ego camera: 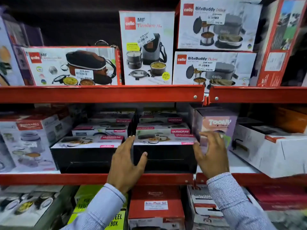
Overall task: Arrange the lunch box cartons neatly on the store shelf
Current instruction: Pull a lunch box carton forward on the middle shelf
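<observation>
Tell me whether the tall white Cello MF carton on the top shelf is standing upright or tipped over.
Upright. The tall white Cello MF carton stands on its narrow end on the red metal shelf, print reading level.

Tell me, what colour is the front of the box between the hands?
Black, on the Varmora carton, seen best in the head view.

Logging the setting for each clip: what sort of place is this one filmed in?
Most likely a retail store's kitchenware aisle. Red metal shelving holds boxed lunch boxes facing outward, such as the Cello BiteBuddy carton, and several carry barcode price stickers. Both hands are at a Varmora carton.
</observation>
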